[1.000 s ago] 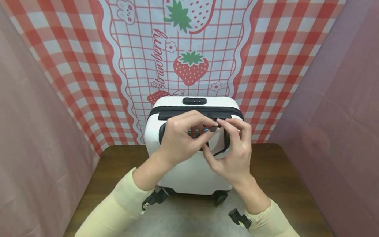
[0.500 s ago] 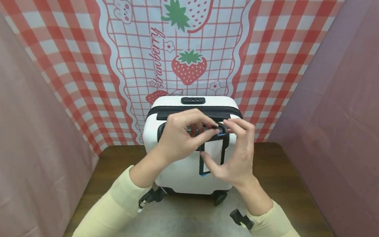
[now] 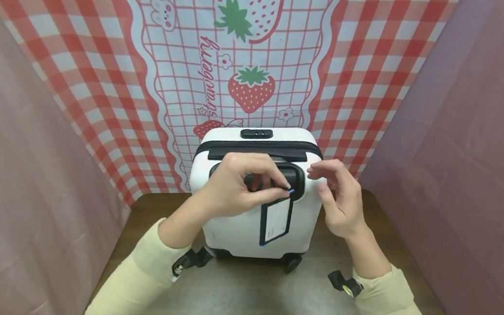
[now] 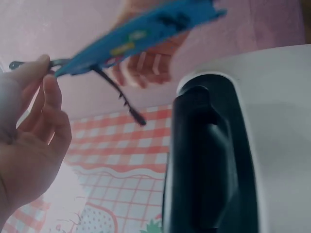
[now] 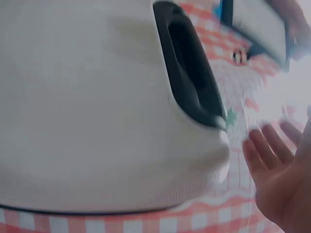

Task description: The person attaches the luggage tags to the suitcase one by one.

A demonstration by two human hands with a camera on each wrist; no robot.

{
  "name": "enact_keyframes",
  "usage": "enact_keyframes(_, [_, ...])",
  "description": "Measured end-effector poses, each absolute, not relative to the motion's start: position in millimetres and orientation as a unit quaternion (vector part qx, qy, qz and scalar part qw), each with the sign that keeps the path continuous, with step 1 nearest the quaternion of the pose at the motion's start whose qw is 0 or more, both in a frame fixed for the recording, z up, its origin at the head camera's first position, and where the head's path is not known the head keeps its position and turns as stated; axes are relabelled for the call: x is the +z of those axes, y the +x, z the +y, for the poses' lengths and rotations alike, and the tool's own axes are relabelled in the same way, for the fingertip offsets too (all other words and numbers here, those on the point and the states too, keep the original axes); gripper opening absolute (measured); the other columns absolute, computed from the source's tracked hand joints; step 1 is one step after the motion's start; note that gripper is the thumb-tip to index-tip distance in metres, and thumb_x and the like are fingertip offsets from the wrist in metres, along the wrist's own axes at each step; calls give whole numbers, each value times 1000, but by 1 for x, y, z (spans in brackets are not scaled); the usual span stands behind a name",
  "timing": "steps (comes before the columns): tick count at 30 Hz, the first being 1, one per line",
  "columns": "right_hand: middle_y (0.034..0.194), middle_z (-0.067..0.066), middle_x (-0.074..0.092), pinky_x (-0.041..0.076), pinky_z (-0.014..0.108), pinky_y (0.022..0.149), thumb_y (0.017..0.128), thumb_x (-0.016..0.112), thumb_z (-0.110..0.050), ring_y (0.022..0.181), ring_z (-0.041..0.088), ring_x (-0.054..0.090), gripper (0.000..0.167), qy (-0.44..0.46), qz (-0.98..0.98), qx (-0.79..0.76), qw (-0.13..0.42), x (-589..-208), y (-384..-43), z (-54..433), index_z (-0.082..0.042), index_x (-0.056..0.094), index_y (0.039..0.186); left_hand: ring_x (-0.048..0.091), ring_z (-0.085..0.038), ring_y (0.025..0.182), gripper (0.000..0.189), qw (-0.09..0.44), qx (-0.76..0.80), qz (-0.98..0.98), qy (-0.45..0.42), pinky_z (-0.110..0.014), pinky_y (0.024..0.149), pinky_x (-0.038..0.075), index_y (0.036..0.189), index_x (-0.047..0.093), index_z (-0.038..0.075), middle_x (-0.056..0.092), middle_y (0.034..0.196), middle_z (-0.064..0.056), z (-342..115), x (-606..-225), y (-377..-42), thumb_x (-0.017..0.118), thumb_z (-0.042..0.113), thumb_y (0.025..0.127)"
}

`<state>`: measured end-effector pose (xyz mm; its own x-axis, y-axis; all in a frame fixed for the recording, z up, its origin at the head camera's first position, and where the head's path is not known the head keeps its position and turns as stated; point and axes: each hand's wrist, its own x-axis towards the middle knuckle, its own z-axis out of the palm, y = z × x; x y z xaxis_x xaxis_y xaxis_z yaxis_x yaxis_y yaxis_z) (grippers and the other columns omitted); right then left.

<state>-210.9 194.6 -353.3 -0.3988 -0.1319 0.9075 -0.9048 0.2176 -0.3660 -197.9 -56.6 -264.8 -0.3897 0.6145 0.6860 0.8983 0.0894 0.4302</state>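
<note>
My left hand (image 3: 237, 185) pinches the top end of a luggage tag (image 3: 277, 220) between thumb and fingertips. A white card in a black frame faces me, hanging tilted before the suitcase (image 3: 233, 236). The left wrist view shows the tag's blue printed back (image 4: 141, 41) and a dark notched strap (image 4: 119, 92) with a loose end. That strap is apart from the black carry handle (image 4: 187, 155). My right hand (image 3: 341, 200) is off the suitcase's right side, fingers loosely bent and holding nothing; the right wrist view shows its fingers (image 5: 265, 148) spread.
The white suitcase stands upright on a brown wooden table (image 3: 149, 243), its wheels (image 3: 293, 263) toward me. A black combination lock (image 3: 256, 134) sits on top. Behind hangs a strawberry-print cloth (image 3: 253, 45); pink curtains (image 3: 26, 185) flank both sides.
The tag has come down and away from the handle in my left hand, its card swinging into view. My right hand has let go and moved right.
</note>
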Motion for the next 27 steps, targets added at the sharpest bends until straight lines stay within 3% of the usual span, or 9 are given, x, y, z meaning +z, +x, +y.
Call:
enact_keyframes(3, [105,20,71,57,18,91,89,53,13,102,13,72,30,414,-680,508,329,-355,-211,203,12,66,116,58,-6,68,9,126,-424,-705,-555,-25,61,52,96,82,11,73,84,2,-58,-258,-194,85,7,89])
enact_keyframes(5, [108,19,72,58,21,96,90,55,16,105,14,72,29,442,-674,514,294,-356,-210,204,12,67,117,59,-6,68,9,97,-428,-689,-576,-25,61,52,95,81,11,74,84,2,-59,-254,-192,85,5,89])
enact_keyframes(9, [121,16,73,58,26,102,98,64,5,114,16,71,24,520,-646,506,236,-358,-208,196,10,66,122,58,-6,68,10,57,-437,-659,-610,-26,61,52,95,80,8,74,85,0,-62,-247,-188,83,1,89])
enact_keyframes(13, [127,12,72,57,28,106,102,67,-10,118,15,70,32,586,-620,481,202,-361,-207,183,5,65,130,58,-8,70,12,33,-440,-638,-631,-27,59,51,95,79,6,75,86,-2,-66,-240,-187,81,-3,89])
enact_keyframes(16, [122,12,71,57,27,106,102,67,-14,112,13,68,33,602,-611,477,194,-362,-207,170,3,64,130,59,-9,71,12,18,-437,-631,-641,-27,59,51,95,79,6,75,88,-3,-70,-235,-186,81,-4,89])
enact_keyframes(22, [112,14,69,59,27,102,100,72,-15,105,15,66,32,589,-576,519,227,-362,-208,149,10,59,116,60,-9,72,9,-9,-427,-622,-656,-27,60,50,95,78,6,77,90,-6,-73,-229,-187,80,-2,91])
enact_keyframes(27, [101,13,73,61,25,93,100,72,-8,93,15,69,19,587,-541,545,256,-359,-207,140,8,66,106,59,-9,72,9,-12,-423,-625,-656,-26,59,50,95,79,6,77,90,-5,-81,-227,-186,80,-1,91])
